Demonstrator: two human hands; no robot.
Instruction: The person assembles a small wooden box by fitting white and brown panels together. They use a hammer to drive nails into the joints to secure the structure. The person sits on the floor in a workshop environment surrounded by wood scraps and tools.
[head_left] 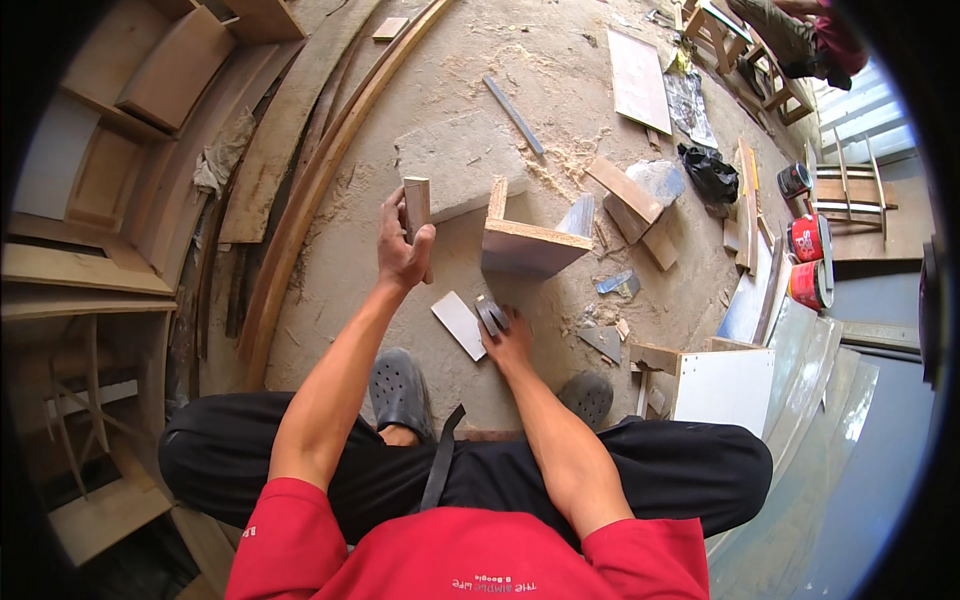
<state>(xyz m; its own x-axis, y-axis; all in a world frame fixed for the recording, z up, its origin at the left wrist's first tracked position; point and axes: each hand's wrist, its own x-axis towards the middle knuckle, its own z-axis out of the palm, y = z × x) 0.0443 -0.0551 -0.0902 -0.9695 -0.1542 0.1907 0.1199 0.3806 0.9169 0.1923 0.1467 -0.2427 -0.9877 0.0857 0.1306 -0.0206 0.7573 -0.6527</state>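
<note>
My left hand (400, 245) grips a narrow wooden block (418, 205), held upright above the floor with the fingers behind it and the thumb in front. Lower and to the right, my right hand (508, 340) is closed on a small rounded black-and-grey object (490, 316) whose exact kind I cannot make out. Beside it, a small white-faced board (458, 325) lies on the floor. Just beyond my right hand stands an assembly of boards joined at corners (535, 250), with raw particle-board edges upward. Behind that is a flat concrete slab (460, 160).
Long planks (300, 200) and wooden cabinets (100, 150) line the left. A metal bar (513, 115), wood offcuts (625, 195) and sawdust lie ahead. At right are a white box (722, 385), red cans (806, 238) and glass-like sheets (815, 420). Another person (815, 40) is at far right.
</note>
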